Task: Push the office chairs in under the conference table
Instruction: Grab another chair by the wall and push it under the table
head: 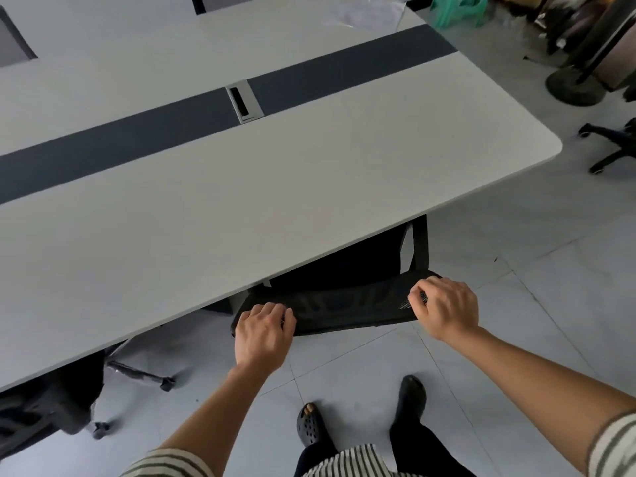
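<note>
A black mesh office chair [344, 304] stands at the near edge of the pale grey conference table [241, 187], its seat hidden under the tabletop and only the backrest top showing. My left hand [263, 333] grips the left end of the backrest top. My right hand [445, 309] grips its right end. A second black chair [44, 407] stands at the lower left, partly under the table, with its wheeled base sticking out.
A dark strip with a silver cable box [244, 101] runs along the table's middle. Another chair's wheeled base [609, 146] sits on the tiled floor at the right. A round black stand base [574, 87] and clutter lie at the back right. My feet [361, 418] are just behind the chair.
</note>
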Demonstrator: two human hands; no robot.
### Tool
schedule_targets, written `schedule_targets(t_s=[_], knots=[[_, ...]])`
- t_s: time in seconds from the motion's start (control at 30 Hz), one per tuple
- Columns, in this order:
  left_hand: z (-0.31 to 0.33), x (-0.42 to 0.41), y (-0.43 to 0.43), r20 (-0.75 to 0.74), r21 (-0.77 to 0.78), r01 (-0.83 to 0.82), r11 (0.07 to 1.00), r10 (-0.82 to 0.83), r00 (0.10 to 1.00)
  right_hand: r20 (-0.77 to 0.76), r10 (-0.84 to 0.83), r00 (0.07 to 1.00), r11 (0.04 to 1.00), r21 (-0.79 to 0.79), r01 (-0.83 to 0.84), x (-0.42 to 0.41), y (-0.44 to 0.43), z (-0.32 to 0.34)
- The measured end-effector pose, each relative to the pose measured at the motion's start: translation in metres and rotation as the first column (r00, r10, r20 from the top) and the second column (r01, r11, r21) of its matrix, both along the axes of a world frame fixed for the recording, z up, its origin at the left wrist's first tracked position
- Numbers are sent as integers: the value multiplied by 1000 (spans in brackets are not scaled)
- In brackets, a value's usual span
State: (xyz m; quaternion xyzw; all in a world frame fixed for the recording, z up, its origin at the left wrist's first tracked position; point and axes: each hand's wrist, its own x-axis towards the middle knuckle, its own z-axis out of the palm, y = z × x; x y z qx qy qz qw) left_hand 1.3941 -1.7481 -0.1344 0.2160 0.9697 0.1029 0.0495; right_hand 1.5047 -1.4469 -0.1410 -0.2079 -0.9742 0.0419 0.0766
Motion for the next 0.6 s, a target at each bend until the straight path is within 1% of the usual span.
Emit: schedule_targets(t_s=[0.17,0.27,0.33,0.43,0.6], knots=[[1,37,40,49,-36,-138,990,140,989,54,155,986,988,-38,-153,-24,55,3],[8,36,66,46,-38,-233,972,235,971,24,241,970,970,-18,-241,-62,82,12],[15,27,73,32,-42,-282,959,283,959,29,273,962,962,-36,-272,-80,88,18],[20,14,63,20,-45,-284,958,286,958,13,290,957,955,-65,-289,-81,80,18],[20,2,51,-36,-28,-258,966,257,966,16,267,964,960,-97,-264,-85,67,20]])
